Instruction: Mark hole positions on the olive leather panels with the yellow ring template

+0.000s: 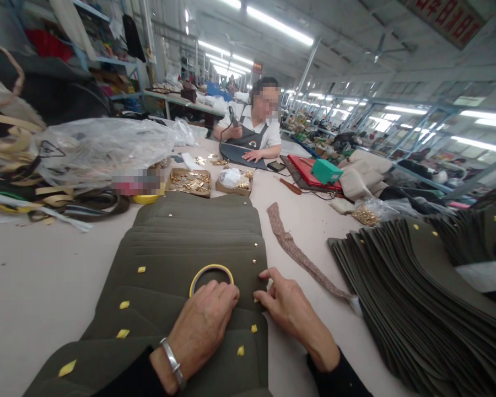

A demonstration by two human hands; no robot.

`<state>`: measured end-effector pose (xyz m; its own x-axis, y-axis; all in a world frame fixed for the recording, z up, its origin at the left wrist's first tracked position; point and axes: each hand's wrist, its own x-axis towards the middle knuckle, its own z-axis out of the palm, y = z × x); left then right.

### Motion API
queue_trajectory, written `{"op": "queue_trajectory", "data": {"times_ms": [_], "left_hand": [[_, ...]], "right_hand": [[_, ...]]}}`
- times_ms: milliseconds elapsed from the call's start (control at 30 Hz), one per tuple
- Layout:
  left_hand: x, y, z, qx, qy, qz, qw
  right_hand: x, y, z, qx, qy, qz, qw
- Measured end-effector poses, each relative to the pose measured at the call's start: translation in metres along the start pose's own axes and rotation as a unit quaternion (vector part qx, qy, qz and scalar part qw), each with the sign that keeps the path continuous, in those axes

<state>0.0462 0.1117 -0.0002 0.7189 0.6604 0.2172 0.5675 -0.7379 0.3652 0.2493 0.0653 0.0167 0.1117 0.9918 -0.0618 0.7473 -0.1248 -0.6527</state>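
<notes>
Olive-green flat panels [169, 275], fanned in overlapping layers from the lower left to the centre of the frame, with small yellow tape pieces [124, 304] dotted near both sides. Apparently close fingertip work at the right-hand edge. Left hand [204, 314] curled over a yellow-rimmed tape roll [211, 267], fingers pressed together against the near rim. Right hand [293, 309] with thumb and forefinger spread apart at the panel edge, right by another yellow piece. Any touch there likely best kept light, to avoid shifting loose layers.

Across the pale bench [33, 275]: a crumpled clear plastic bag [111, 143] at upper left, then a shallow cardboard box of gold-coloured metal parts [190, 183] at upper middle. Behind, a person in a grey apron [256, 132]. Right of centre, a brown speckled fabric strip [297, 256]; farther up, a green box [326, 172]; at lower right, a dense stack of dark olive pieces [400, 275]. Overhead, long strip lights [279, 26] in a deep workshop.
</notes>
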Motion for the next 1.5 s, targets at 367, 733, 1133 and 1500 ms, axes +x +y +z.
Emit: {"op": "queue_trajectory", "data": {"times_ms": [367, 733, 1133, 1500], "left_hand": [[0.0, 0.003, -0.006, -0.028, 0.011, -0.004, 1.0], [0.0, 0.006, -0.005, -0.05, 0.018, 0.032, 0.998], [0.003, 0.007, -0.035, -0.08, 0.101, 0.072, 0.989], [0.008, 0.005, -0.019, -0.023, 0.081, 0.101, 0.991]], "right_hand": [[-0.016, 0.002, 0.007, -0.2, -0.009, -0.239, 0.95], [0.015, -0.02, 0.005, -0.158, -0.045, -0.018, 0.986], [-0.016, -0.028, -0.018, 0.124, 0.087, -0.139, 0.979], [-0.008, -0.032, -0.008, 0.06, 0.09, -0.299, 0.948]]}}
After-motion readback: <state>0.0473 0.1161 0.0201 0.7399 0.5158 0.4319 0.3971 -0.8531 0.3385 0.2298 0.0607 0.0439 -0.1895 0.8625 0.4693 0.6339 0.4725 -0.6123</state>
